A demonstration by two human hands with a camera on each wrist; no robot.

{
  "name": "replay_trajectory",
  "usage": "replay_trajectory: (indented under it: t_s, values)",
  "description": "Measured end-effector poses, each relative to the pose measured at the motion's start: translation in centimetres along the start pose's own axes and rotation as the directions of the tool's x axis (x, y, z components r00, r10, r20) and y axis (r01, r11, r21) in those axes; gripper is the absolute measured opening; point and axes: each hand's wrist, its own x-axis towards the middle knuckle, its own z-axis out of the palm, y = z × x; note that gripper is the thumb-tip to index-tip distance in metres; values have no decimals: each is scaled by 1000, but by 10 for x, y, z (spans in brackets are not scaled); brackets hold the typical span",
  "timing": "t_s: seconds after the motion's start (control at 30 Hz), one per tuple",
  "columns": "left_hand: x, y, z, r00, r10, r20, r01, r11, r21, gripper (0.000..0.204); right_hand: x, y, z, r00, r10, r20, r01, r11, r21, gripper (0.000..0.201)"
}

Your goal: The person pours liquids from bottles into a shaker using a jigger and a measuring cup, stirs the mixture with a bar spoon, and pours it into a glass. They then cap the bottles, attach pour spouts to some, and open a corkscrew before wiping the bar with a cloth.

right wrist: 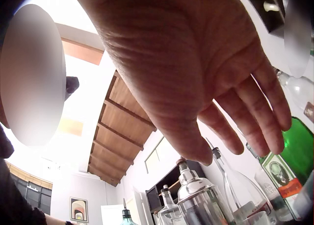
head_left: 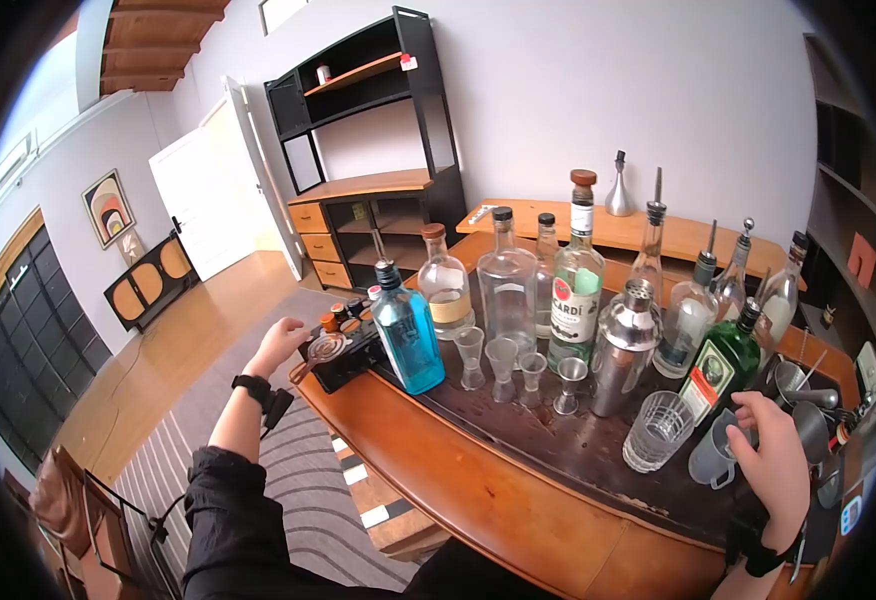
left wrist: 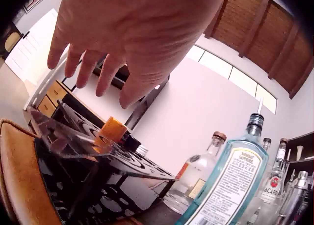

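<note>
My left hand [head_left: 280,345] is held over the black rack [head_left: 343,362] at the table's left end, fingers extended; in the left wrist view the hand [left wrist: 132,38] hangs above the rack [left wrist: 113,186] and an orange-capped item [left wrist: 111,132], holding nothing. A blue bottle [head_left: 410,335] stands just right of the rack. My right hand [head_left: 773,455] hovers by a clear pitcher [head_left: 713,455], near the green bottle [head_left: 720,370] and a cut-glass tumbler [head_left: 658,432]. In the right wrist view, the right hand's [right wrist: 196,63] fingers are loosely extended beside the green bottle [right wrist: 294,151], with nothing in them.
Several glass bottles, including a Bacardi bottle [head_left: 575,300], stand behind several small jiggers [head_left: 503,368] and a silver shaker [head_left: 626,345]. Bar tools crowd the right end. A wooden ledge [head_left: 548,235] runs behind; a black shelf unit [head_left: 378,150] stands against the wall.
</note>
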Motion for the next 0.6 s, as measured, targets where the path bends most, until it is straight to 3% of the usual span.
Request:
replay_trajectory:
  t_s: [0.17, 0.23, 0.6]
  values:
    - [23, 15, -1, 995, -32, 91, 38, 998, -57, 51, 3, -2, 12, 1000, -12, 23, 12, 1000, 2, 33]
    - [27, 25, 5, 997, 5, 75, -14, 993, 121, 57, 5, -8, 13, 999, -19, 39, 19, 1000, 5, 33]
    - [39, 31, 29, 998, 27, 61, -40, 973, 227, 48, 1, -20, 13, 997, -65, 32, 64, 997, 30, 32]
